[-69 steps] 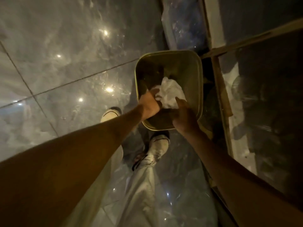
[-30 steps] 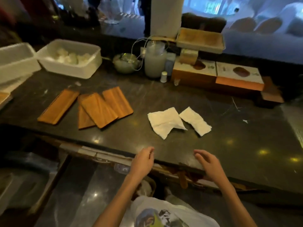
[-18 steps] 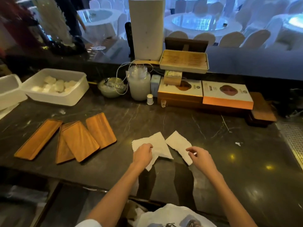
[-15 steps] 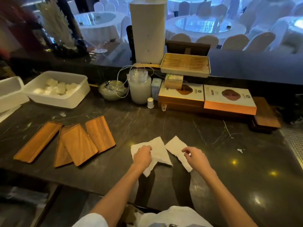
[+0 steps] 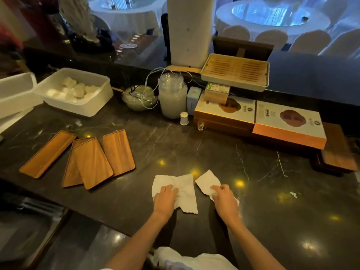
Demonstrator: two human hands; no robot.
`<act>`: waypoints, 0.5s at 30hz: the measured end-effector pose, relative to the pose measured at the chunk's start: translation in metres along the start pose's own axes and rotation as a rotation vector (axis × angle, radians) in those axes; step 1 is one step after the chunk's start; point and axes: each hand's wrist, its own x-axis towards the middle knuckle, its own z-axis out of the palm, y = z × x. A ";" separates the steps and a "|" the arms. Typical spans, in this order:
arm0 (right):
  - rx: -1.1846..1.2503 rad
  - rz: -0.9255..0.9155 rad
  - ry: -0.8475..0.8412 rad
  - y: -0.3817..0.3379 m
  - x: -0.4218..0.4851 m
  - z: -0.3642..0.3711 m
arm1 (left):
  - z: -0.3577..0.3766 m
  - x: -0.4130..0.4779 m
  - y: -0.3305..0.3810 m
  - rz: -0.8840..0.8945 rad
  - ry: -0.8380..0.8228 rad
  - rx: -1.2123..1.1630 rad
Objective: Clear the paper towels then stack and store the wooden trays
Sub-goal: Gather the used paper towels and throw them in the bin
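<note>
Two white paper towels lie on the dark marble counter (image 5: pixel 253 191) near its front edge. My left hand (image 5: pixel 165 198) presses on the larger towel (image 5: pixel 185 190), fingers gathering it. My right hand (image 5: pixel 224 197) pinches the smaller towel (image 5: pixel 206 181) at its near end. To the left lie several flat wooden trays: one alone (image 5: pixel 47 153), one at the right (image 5: pixel 118 152), and two overlapping between them (image 5: pixel 91 162).
Along the back stand white plastic tubs (image 5: pixel 78 92), a glass bowl (image 5: pixel 139 98), a milky jar (image 5: pixel 172 96), orange-edged boxes (image 5: pixel 288 123), a slatted bamboo tray (image 5: pixel 235 74) and a tall paper roll (image 5: pixel 190 30). A dark wooden board (image 5: pixel 339 154) sits far right.
I have turned from the waste bin on the floor to the counter. Both hands reached onto the two towels, and the fingers have now closed on them.
</note>
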 end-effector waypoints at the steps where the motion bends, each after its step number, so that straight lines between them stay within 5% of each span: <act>1: 0.035 -0.004 0.016 0.001 -0.002 0.002 | 0.001 -0.005 -0.003 0.000 0.016 -0.011; 10: 0.254 -0.037 -0.180 -0.023 -0.029 0.023 | 0.027 -0.062 -0.054 -0.032 0.157 -0.213; 15: 0.684 0.070 -0.371 -0.068 -0.061 0.029 | 0.025 -0.114 -0.107 -0.171 0.308 -0.594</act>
